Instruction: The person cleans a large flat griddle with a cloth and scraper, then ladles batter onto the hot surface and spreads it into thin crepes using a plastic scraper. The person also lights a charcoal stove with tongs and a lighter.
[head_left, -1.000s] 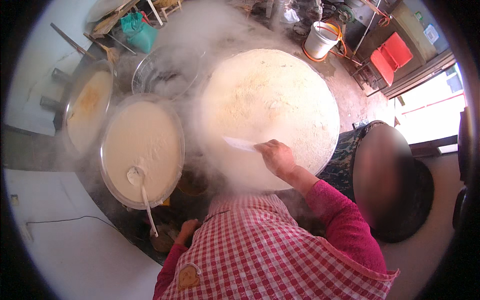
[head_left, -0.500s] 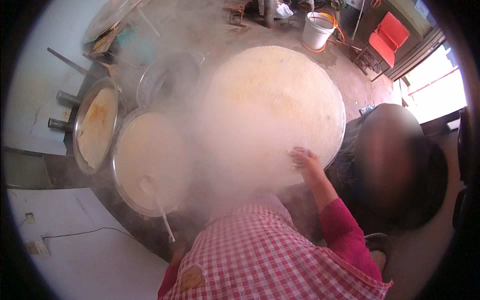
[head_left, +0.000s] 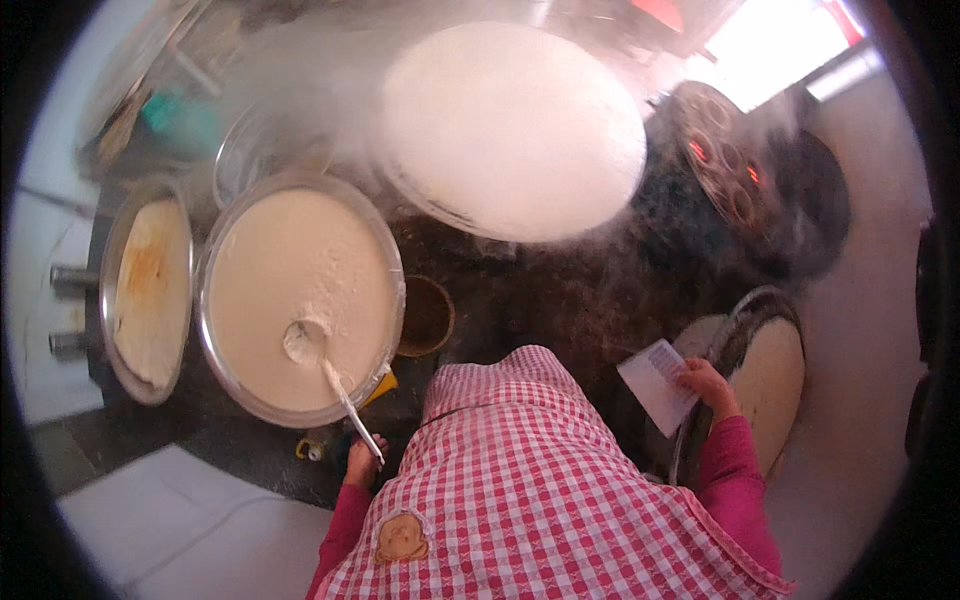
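My left hand (head_left: 365,460) is closed round the end of a long pale ladle (head_left: 338,385). The ladle's bowl sits in creamy batter inside a wide metal basin (head_left: 207,335), and its handle crosses the near rim. On the right, my right hand (head_left: 706,388) pinches a thin, translucent white rectangular sheet (head_left: 656,378) with faint lines across it. That hand is beside a round dark-rimmed vessel (head_left: 755,303) with something pale in it. Ahead of me is a large round pale surface (head_left: 515,130), partly veiled in steam.
A metal pan (head_left: 106,300) with a folded, browned flatbread stands far left. A round stove top (head_left: 722,155) with glowing red spots is at the upper right. A small brown bowl (head_left: 425,315) sits by the basin. A yellow valve-like fitting (head_left: 310,450) is near my left hand.
The view has tilted down and the steam over the basin has thinned. My right hand has left the large round surface and now holds the translucent sheet at the right. My left hand stays at the ladle.
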